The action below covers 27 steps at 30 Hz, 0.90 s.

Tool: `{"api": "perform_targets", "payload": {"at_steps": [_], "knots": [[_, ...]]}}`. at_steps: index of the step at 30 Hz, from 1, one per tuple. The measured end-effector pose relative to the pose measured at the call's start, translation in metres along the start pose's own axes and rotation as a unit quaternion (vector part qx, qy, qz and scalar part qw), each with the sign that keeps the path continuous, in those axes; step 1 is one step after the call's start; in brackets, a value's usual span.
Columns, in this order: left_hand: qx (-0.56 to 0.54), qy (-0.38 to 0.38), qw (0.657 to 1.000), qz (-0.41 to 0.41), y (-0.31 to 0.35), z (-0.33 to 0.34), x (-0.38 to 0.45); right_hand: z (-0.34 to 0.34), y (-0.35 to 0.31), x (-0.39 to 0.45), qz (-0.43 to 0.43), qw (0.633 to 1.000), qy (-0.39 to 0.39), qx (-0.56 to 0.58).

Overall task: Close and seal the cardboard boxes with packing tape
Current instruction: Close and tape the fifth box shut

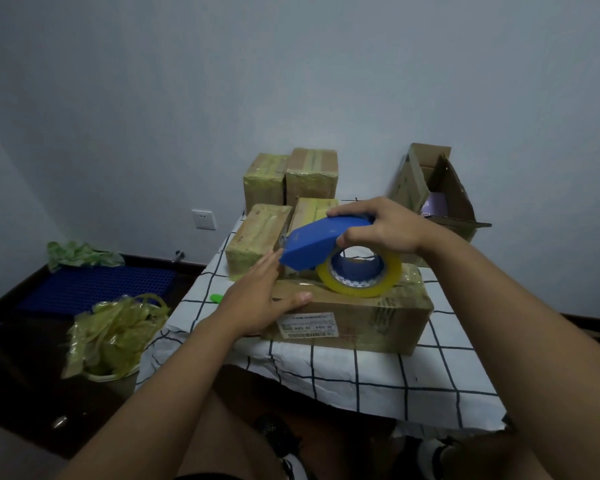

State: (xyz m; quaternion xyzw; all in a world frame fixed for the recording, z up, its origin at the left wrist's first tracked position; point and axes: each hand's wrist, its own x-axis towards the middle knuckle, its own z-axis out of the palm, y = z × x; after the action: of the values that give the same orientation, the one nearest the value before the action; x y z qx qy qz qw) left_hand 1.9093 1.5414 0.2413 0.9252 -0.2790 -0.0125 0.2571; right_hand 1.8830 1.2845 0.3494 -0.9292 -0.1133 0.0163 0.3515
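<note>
Dispenser [321, 242] in right grip [378, 226], atop box [354, 323]

Colours on your bench: mostly brown, blue, yellow.
Your tape dispenser [321, 242] is solid blue, its tape roll [361, 284] translucent yellow. Box [354, 323] in front of you is brown cardboard with a white label [307, 326]. Tablecloth [361, 372] is white with a dark grid. Taped boxes [284, 199] behind look yellow-green. Floor mat [94, 289] is blue; wall [291, 81] is pale grey.
</note>
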Motion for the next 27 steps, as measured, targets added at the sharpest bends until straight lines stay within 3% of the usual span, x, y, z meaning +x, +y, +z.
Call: {"api": "perform_targets", "payload": {"at_steps": [8, 13, 27], "knots": [[0.104, -0.069, 0.992, -0.005, 0.010, -0.006, -0.001, -0.030, 0.018, -0.025, 0.021, 0.998, -0.032, -0.048], [0.239, -0.030, 0.969, 0.061, 0.018, 0.003, -0.007, -0.029, 0.014, -0.024, 0.025, 0.996, -0.045, -0.075], [0.225, 0.006, 0.973, 0.050, 0.038, 0.021, -0.007, -0.028, 0.012, -0.023, 0.010, 0.994, -0.021, -0.105]]}}
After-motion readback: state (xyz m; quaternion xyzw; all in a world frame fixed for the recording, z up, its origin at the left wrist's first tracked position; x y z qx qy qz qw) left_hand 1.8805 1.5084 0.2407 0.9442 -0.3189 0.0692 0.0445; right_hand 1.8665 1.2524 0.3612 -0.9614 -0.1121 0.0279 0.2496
